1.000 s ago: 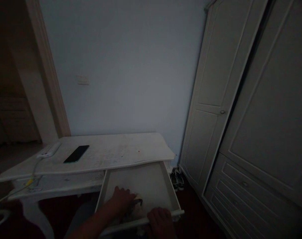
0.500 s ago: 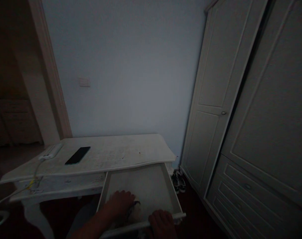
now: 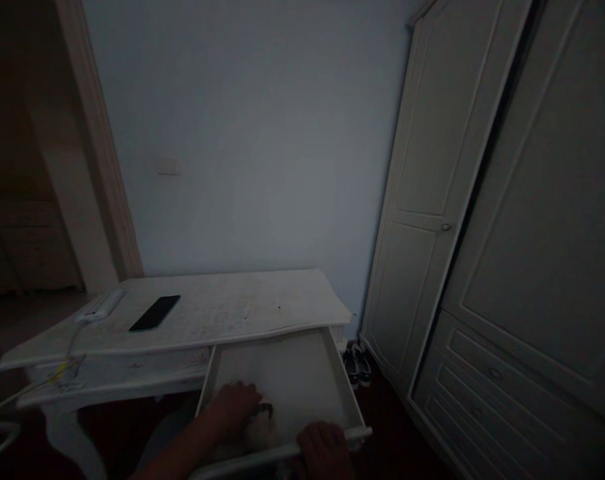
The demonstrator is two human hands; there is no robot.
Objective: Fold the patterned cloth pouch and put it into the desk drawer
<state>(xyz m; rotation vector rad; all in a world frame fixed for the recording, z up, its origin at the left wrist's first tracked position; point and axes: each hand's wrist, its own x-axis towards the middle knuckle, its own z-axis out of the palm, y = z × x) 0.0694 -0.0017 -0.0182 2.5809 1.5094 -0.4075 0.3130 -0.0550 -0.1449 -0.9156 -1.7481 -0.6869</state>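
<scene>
A white drawer is pulled out from the right side of the white desk. My right hand is closed over the top edge of the drawer front. Inside the drawer, at its near left, my left hand has its fingers curled against a pale item with a dark band. Dim light and the hand itself hide what kind of thing this is and how it is gripped.
On the desktop's left lie a dark phone and a white power strip with a cable. Right of the drawer, a pair of dark shoes rests on the floor beside a tall wardrobe.
My left hand has shifted slightly left inside the drawer, and the pale item with its dark band has shifted the same way. My right hand stays on the drawer front.
</scene>
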